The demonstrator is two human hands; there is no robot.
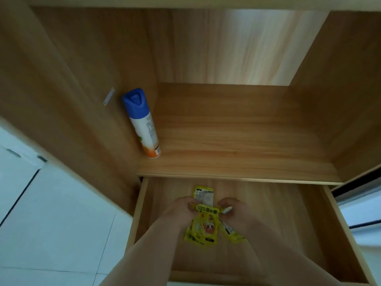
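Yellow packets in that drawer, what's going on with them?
A person has both hands in the open drawer. The left hand and right hand each pinch the yellow packets near their top edge, bunched together over the drawer floor. One more packet lies flat just behind them. A spray can stands on the shelf above, untouched.

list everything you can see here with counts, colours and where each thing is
open wooden drawer: one, light brown, pulled out at the bottom
wooden shelf: one, light brown, above the drawer
yellow printed plastic packets: at least three, yellow, in the drawer
tall spray can: one, white with blue cap and orange base, left end of the shelf
small flat strip: one, white, on the cabinet's left wall
tiled floor: white, left
left hand: one, pinches the packets
right hand: one, pinches the packets
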